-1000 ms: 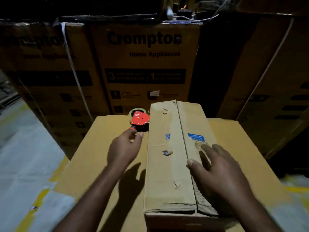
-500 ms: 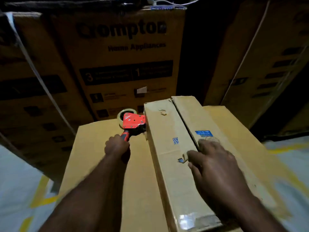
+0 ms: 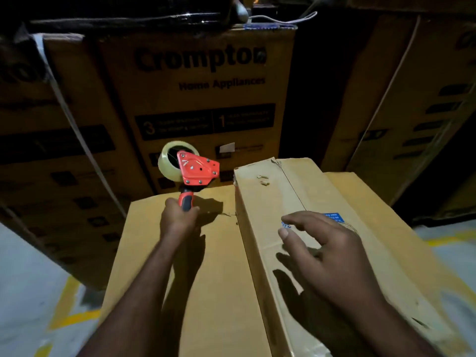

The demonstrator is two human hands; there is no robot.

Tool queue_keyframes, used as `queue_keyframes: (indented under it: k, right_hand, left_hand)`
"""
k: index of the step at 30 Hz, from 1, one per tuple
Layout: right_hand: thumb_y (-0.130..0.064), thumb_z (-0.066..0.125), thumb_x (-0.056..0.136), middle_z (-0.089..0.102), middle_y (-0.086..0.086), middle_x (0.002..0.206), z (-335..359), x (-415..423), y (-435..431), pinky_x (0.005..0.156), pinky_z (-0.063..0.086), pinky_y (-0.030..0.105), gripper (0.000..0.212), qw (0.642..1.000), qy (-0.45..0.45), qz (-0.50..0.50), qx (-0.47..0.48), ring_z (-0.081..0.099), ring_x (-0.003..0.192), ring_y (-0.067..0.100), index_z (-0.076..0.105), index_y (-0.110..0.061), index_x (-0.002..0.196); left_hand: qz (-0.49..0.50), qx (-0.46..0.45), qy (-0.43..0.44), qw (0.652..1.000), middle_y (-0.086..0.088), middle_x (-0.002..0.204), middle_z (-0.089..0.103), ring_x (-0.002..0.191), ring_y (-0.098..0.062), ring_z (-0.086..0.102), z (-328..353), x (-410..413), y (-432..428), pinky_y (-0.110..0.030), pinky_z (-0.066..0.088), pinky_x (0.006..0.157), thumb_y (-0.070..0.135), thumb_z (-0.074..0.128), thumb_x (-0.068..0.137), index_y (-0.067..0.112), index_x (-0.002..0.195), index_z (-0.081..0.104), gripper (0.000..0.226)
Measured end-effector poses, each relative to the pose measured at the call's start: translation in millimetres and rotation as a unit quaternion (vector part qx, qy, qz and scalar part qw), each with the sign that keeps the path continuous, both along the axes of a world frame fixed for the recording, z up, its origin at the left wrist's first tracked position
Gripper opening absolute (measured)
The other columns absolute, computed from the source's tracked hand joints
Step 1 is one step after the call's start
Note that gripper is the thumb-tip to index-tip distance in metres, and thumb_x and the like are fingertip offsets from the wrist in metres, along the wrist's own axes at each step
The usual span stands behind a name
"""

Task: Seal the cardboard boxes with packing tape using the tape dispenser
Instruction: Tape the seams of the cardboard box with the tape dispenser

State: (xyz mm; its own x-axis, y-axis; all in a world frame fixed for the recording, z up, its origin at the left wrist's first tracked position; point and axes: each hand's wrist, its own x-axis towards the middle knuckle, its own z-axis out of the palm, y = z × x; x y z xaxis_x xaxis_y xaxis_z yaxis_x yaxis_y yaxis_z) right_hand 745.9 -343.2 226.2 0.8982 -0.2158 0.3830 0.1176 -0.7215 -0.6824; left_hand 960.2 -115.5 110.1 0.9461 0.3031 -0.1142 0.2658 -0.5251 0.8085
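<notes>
Pretty clearly a warehouse or stockroom. The big Crompton carton (image 3: 201,99) has "Home Appliances" printed on it, and more tall brown cartons (image 3: 417,104) are packed tight on both sides of it, the one on its left with a white strap (image 3: 77,130). Lower left of it there's bare grey floor (image 3: 23,279) with yellow painted lines (image 3: 67,297). A tape dispenser (image 3: 198,171) is right in front of it. Dim lighting too.

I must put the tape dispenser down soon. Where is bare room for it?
Bare cardboard on the large lower box, left of the long box, around the left hand. A narrower strip lies right of it. Behind, printed cartons stand close.
</notes>
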Motion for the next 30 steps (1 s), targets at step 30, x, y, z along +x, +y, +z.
queue_keyframes:
  k: [30]
  right_hand:
    - [-0.031,0.06,0.093,0.073,0.017,0.094,55.7,5.5,-71.6,0.062,0.057,0.035,0.038,0.843,0.078,0.194,0.495,0.071,0.076,0.024,0.054,0.002,0.111]
  left_hand:
    - [-0.307,-0.064,-0.311,0.897,0.022,0.079,0.073,0.073,-0.001,0.069,143.3,-163.7,-154.4,-0.03,0.057,0.061,0.075,0.055,0.087,0.045,0.093,0.077,0.038]
